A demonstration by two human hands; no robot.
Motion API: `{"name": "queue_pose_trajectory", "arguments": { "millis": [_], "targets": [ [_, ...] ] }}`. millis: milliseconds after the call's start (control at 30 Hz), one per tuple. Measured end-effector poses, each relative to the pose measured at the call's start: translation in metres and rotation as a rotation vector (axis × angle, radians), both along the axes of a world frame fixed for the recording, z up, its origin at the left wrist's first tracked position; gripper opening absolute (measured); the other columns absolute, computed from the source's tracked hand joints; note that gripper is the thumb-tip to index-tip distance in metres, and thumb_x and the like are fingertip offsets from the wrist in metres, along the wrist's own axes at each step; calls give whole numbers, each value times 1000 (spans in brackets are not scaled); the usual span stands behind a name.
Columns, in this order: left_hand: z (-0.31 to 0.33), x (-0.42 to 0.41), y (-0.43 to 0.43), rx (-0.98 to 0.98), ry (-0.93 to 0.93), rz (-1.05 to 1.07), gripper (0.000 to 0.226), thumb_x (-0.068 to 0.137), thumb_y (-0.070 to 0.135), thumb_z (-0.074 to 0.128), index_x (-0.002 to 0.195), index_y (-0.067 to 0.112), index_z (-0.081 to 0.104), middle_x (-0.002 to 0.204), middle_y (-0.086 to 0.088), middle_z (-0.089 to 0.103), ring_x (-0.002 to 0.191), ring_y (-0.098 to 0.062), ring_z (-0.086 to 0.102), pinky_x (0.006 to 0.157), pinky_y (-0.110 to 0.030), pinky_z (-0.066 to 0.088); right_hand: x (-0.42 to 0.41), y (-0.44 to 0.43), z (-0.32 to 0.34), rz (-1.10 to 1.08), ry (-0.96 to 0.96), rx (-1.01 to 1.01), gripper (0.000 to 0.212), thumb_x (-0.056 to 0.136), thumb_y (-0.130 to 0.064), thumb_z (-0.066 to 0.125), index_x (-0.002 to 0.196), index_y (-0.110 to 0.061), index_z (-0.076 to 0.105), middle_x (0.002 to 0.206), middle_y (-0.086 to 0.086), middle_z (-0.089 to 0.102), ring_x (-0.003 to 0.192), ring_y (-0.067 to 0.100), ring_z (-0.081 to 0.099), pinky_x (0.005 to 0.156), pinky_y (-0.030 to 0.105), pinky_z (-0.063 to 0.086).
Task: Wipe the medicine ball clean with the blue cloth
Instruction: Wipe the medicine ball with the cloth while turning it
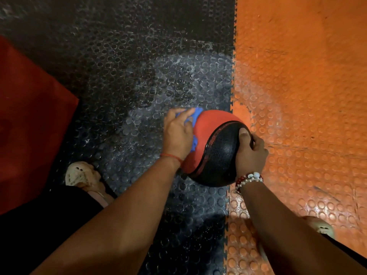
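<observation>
Presently the ball (218, 147) is held in front of the body, above the seam where the black mat (129, 76) meets the orange mat (297, 76). Whether it is clear of the floor cannot be told for certain. It is gripped on its right side by the right hand (251, 153), with the thumb (243, 135) pressed onto the black panel and the fingers curled round the far side, out of sight. The cloth (197, 114) is bunched under the left hand (177, 133), whose bent fingers clamp it against the red panel. Blue folds show past the fingertips and below the palm.

Risks noted:

- The weight is judged to be carried between two opposed hands. If the left hand's pressure is eased mid-stroke, the ball could roll out of the right grip and drop. One shoe (79, 173) is seen at lower left and another (321, 227) at lower right, so the feet are exposed.
- The cloth is bunched, not spread, so little of it is judged to meet the surface. Streaks or missed patches are likely, chiefly along the scuffed band between the panels.
- The underside and far side are hidden and could be skipped unless the ball is turned, and turning is when the grip would be weakest.
- A pale film is seen on the black mat. If the ball is set down there, dirt could be picked up.
</observation>
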State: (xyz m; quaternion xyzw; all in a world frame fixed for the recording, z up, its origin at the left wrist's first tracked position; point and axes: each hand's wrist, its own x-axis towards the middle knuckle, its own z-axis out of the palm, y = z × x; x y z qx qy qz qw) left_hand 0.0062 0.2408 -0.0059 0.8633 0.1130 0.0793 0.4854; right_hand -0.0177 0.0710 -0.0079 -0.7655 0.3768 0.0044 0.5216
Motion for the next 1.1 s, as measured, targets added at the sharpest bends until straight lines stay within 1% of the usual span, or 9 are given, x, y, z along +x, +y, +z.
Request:
{"name": "queue_pose_trajectory", "arguments": {
  "millis": [133,233,300,467,633,767,867,1000,1100],
  "targets": [
    [-24,2,21,-167,286,157,29,100,11,47,122,13,66,127,-4,54,109,-13,56,103,-23,42,-14,8,0,16,-52,-47,54,83,-53,56,129,-26,48,133,6,38,119,26,46,89,29,30],
    [-39,-5,33,-336,440,286,25,96,3,47,99,14,70,94,-1,64,85,-14,57,74,-23,49,-20,17,3,69,-70,-106,66,74,-59,51,131,-26,46,133,6,37,116,25,46,88,28,30],
    [-44,-13,40,-374,547,341,25,94,4,48,97,7,72,86,-5,68,79,-16,57,72,-26,47,-21,23,5,116,-91,-138,70,71,-61,49,132,-27,45,131,4,37,115,24,48,87,28,32],
    [-9,-26,31,-106,175,168,28,96,8,52,119,11,68,118,1,55,108,-14,57,105,-25,41,-32,31,2,182,-136,-230,80,65,-70,43,133,-26,43,129,3,36,116,25,48,96,38,41],
    [25,-20,-2,46,-65,-140,33,92,3,51,119,10,68,116,0,50,113,-16,48,100,-7,31,-49,38,3,208,-200,-244,82,68,-66,45,135,-18,42,130,7,36,119,22,42,96,37,39],
    [34,-1,-1,-51,128,-69,28,97,10,51,120,8,67,121,-3,51,114,-14,52,90,0,27,-62,38,0,251,-251,-264,78,74,-62,48,135,-15,41,128,10,38,117,29,46,96,36,41],
    [47,5,-8,-212,240,-71,27,97,16,52,116,6,68,114,-1,52,114,-15,53,97,-13,32,-72,36,-1,297,-255,-277,76,76,-61,48,137,-17,39,130,11,37,118,29,45,95,42,45],
    [61,5,-22,-413,350,-40,30,97,32,50,104,9,68,122,-2,55,111,-13,52,106,-35,36,-84,34,2,397,-273,-282,73,77,-56,45,141,-22,34,138,7,33,124,21,41,94,30,40],
    [71,5,-22,-335,381,-184,36,101,23,38,131,15,57,141,-1,48,127,-14,45,109,-28,29,-88,33,5,413,-281,-242,68,77,-50,42,139,-23,39,139,3,33,124,13,40,93,23,35]
  ]
}}
